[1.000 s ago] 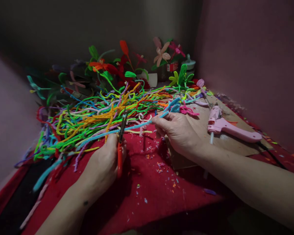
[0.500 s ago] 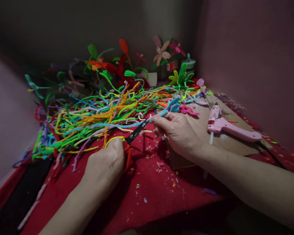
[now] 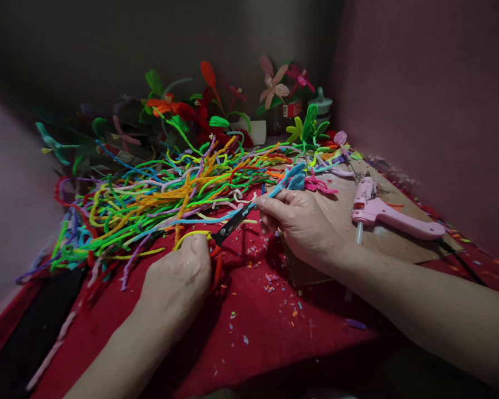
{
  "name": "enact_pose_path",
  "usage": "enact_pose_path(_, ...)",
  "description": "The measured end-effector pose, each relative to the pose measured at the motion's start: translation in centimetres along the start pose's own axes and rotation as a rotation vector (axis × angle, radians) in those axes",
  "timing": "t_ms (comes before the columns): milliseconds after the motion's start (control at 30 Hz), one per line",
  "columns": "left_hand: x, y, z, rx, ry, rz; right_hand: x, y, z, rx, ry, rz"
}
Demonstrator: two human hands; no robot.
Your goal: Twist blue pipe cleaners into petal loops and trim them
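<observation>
My left hand (image 3: 181, 274) is closed round the handles of a pair of scissors (image 3: 233, 224) with black blades and yellow and red-orange grips. The blades point up and right, their tips at the fingertips of my right hand (image 3: 305, 221). That hand pinches a light blue pipe-cleaner piece (image 3: 295, 178), whose looped end sticks out behind the fingers. A long light blue pipe cleaner (image 3: 199, 220) stretches left from near the blades, over the heap; whether it still joins the held piece I cannot tell. Part of the scissor grips is hidden by my left hand.
A heap of multicoloured pipe cleaners (image 3: 149, 205) covers the left and middle. Pipe-cleaner flowers (image 3: 274, 86) stand behind it. On the right, a pink glue gun (image 3: 382, 213) lies on a brown board (image 3: 328, 213). Small clippings (image 3: 270, 282) dot the red cloth (image 3: 249, 343).
The long light blue pipe cleaner has dropped lower beside the scissors. The blades look closer together, and both hands have stayed almost in place.
</observation>
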State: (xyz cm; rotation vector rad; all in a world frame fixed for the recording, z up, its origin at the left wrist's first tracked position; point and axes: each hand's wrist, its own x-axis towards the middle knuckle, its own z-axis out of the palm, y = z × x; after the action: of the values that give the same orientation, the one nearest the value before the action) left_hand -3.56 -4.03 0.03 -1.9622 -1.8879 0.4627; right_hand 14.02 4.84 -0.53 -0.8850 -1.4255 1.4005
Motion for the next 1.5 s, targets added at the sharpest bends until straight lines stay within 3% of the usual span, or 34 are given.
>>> enact_pose_path(333, 0.0, 0.0, -0.1, -0.047, 0.003, -0.008, 0.1, 0.4, 0.0, 0.04, -0.031, -0.014)
enact_pose_path(767, 0.0, 0.0, -0.1, -0.2, -0.146, -0.014, 0.2, 0.6, 0.3, 0.142, -0.009, 0.088)
enact_pose_path(867, -0.1, -0.5, 0.2, -0.429, -0.054, -0.085, 0.3, 0.8, 0.4, 0.245, -0.004, 0.124)
enact_pose_path(1067, 0.5, -0.1, -1.6, -1.611, 0.237, -0.437, 0.1, 0.8, 0.8, 0.475, -0.078, 0.222)
enact_pose_path(1167, 1.3, 0.6, -2.8, -1.981, 0.322, -0.546, -0.4, 0.9, 1.1, 0.512, -0.19, 0.288)
enact_pose_path(1267, 1.6, 0.9, -3.0, -2.14, 0.359, -0.561, -0.9, 0.9, 1.1, 0.443, -0.283, 0.328)
enact_pose_path(1400, 1.4, 0.8, -3.0, -2.073, 0.375, -0.575, -1.0, 0.5, 0.7, 0.283, -0.49, 0.37)
enact_pose_path(1500, 1.1, 0.9, -3.1, -2.047, 0.39, -0.536, -1.0, 0.5, 0.5, 0.308, -0.616, 0.405)
